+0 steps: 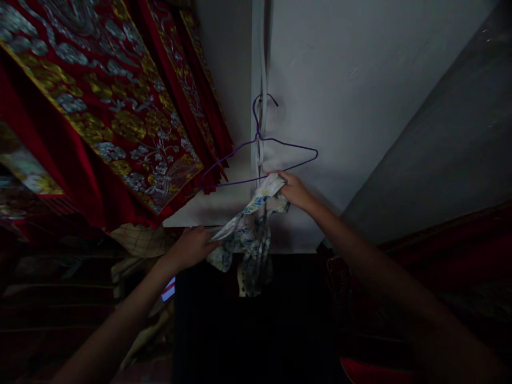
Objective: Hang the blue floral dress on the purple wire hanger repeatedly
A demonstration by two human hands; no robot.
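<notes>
Apparently slantwise, scarf-like cloth [259, 204] between hands.

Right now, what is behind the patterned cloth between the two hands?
Pale wall shows around its upper part, a very dark area around its lower end. The cloth covers whatever lies directly behind it; I cannot tell whether the white cord continues there.

The left hand [194, 247] and right hand [295, 190] are bare, with slender fingers. The forearms [368, 264] are bare too, slim at the wrists and broader toward the elbows. Dim light and blur hide finer details of the skin and nails.
</notes>
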